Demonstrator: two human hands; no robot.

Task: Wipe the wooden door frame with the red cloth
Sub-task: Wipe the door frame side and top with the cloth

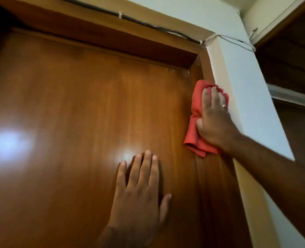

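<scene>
The wooden door frame [204,67] runs across the top and down the right side of a glossy brown door [76,113]. My right hand [213,119] presses a crumpled red cloth [195,126] against the frame's right upright, a short way below the top corner. The cloth sticks out above the fingertips and hangs below the palm. My left hand [141,190] lies flat on the door with fingers spread, lower and to the left of the cloth, holding nothing.
A dark cable [130,19] runs along the top of the frame, and thin wires [237,42] continue across the white wall [246,86] on the right. A dark wooden opening [291,51] lies at the far right.
</scene>
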